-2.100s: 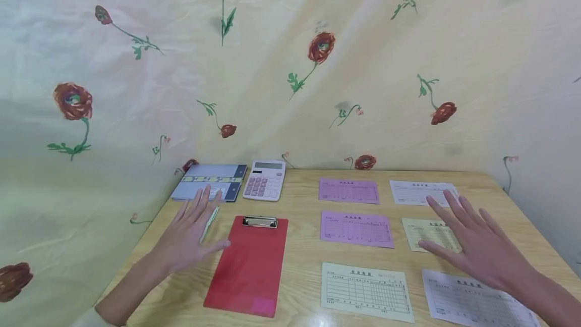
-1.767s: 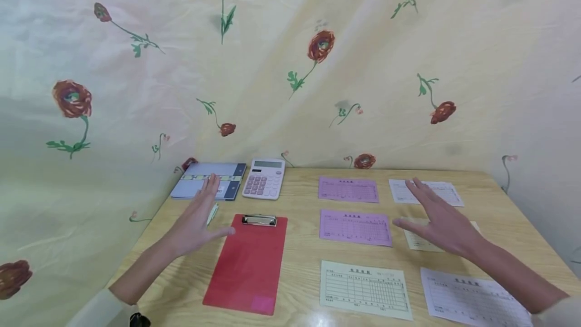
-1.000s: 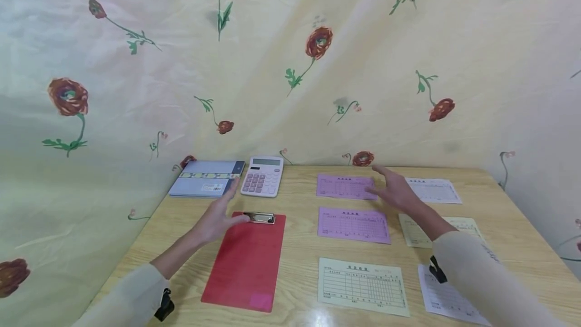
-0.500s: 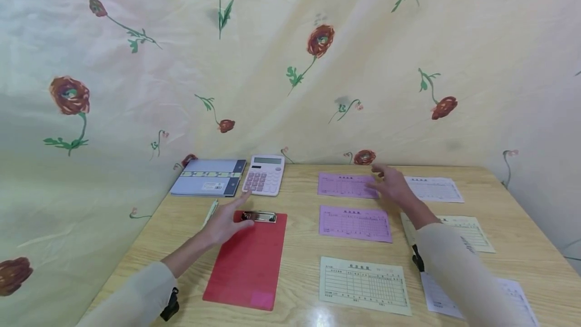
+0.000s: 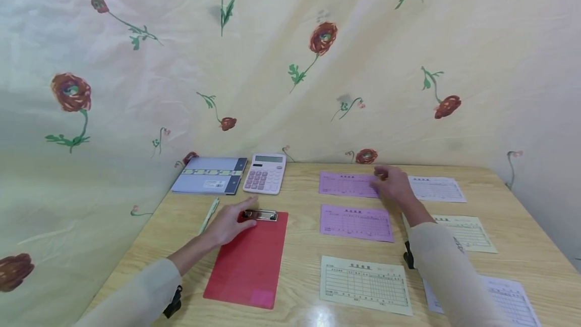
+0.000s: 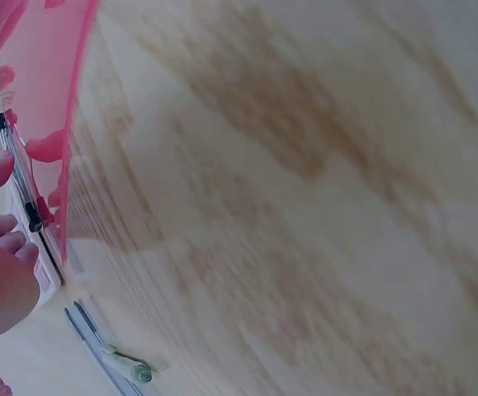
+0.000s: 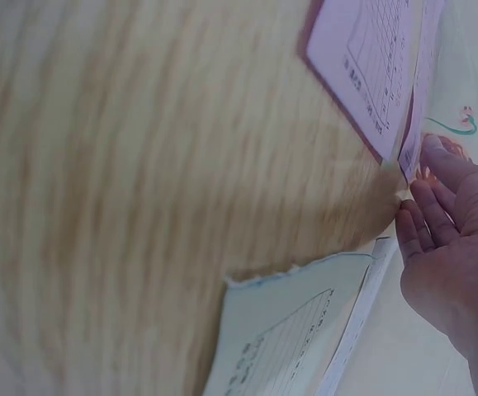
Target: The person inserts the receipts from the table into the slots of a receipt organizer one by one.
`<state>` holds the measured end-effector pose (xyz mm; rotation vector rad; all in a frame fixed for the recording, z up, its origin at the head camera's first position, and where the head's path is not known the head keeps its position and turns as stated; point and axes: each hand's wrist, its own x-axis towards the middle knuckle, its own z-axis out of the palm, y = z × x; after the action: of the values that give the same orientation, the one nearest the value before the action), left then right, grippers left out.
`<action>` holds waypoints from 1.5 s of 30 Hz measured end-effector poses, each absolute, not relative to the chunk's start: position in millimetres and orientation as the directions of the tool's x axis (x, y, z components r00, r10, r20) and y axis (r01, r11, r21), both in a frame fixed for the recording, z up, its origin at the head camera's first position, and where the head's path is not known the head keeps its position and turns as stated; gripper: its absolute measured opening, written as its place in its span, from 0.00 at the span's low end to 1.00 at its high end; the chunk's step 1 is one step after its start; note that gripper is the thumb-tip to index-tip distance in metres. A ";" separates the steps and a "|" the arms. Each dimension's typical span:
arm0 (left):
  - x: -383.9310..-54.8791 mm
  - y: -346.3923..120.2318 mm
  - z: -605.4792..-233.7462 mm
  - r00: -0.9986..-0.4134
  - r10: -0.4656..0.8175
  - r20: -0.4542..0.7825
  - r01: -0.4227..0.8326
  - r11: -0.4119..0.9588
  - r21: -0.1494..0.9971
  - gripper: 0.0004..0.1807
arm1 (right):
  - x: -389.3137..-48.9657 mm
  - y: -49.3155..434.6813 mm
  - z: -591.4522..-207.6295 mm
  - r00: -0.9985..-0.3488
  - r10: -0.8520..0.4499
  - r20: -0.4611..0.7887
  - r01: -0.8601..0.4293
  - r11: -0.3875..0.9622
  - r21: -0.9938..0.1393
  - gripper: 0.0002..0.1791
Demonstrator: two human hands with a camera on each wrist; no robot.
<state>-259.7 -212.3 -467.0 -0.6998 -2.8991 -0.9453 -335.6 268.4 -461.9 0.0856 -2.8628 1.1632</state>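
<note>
A red clipboard with a metal clip lies on the table. My left hand is at the clip's left end, thumb and fingers apart; in the left wrist view its fingers are beside the clip. On the right, my right hand is at the right edge of the far purple form slip, its fingers loosely bent. In the right wrist view the thumb and fingertips are close to that slip's corner, with the thumb apart from the fingers. The slip lies flat.
A second purple slip, a pale green slip, a white slip, a yellowish slip and a lilac-white slip lie around. A pen, blue notebook and calculator are at left. A floral cloth hangs behind.
Both hands came inward from spread positions: the left moved right to the clipboard's clip, the right moved left and away to the far purple slip, its fingers bending. The slips stay put.
</note>
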 end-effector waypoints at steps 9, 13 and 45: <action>-263.6 -208.2 -470.7 -0.904 0.406 0.137 0.413 0.742 0.529 0.33 | -341.4 268.0 -468.0 -0.997 -0.002 0.083 -0.059 0.724 -0.687 0.29; -264.6 -207.2 -472.0 -0.899 0.405 0.169 0.430 0.736 0.523 0.29 | -342.5 267.0 -469.1 -0.997 0.009 0.079 -0.048 0.725 -0.687 0.26; -272.3 -207.5 -477.0 -0.849 0.465 0.250 0.528 0.737 0.422 0.21 | -346.0 255.9 -464.9 -0.995 0.021 0.097 -0.049 0.747 -0.663 0.16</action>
<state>-272.3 -207.5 -477.0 -0.8067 -2.8073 -0.7407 -346.0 255.9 -464.9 0.0233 -2.8437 1.0839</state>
